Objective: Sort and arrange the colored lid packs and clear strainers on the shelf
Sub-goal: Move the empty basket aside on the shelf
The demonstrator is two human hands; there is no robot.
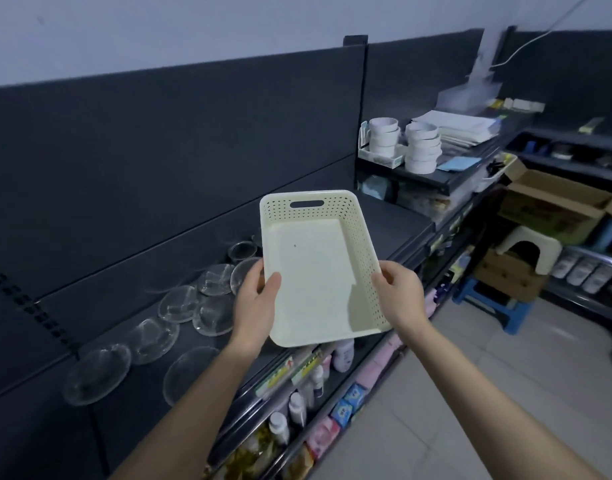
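A person stands at a dark store shelf (394, 223) holding a cream perforated basket (318, 268) in both hands, its open side tipped toward the camera and nothing inside it. The left hand (254, 299) grips the near-left corner, thumb over the rim and fingers behind the wall; the right hand (399, 292) clasps the near-right wall the same way. The basket's long axis runs from near to far, its handle slot at the far end, and it hangs above the front of the shelf rather than resting on it. The clear strainers (178, 303) lie loose on the shelf to the left of the basket and lower, strung in a ragged line from near left toward far right, the farthest just beside the left hand and partly hidden behind the basket's edge. A small clear cup (242, 251) stands beyond them. The left hand is plainly the nearer one to that line, so gathering would likely fall to it, with the basket first set down, probably on the bare stretch to the right. Whether any of the colored packs (353, 396) on the lower levels are lid packs cannot be told. Stacked white bowls (422, 147) sit farther right, and a cardboard box (547, 206) rests over stools on the floor.
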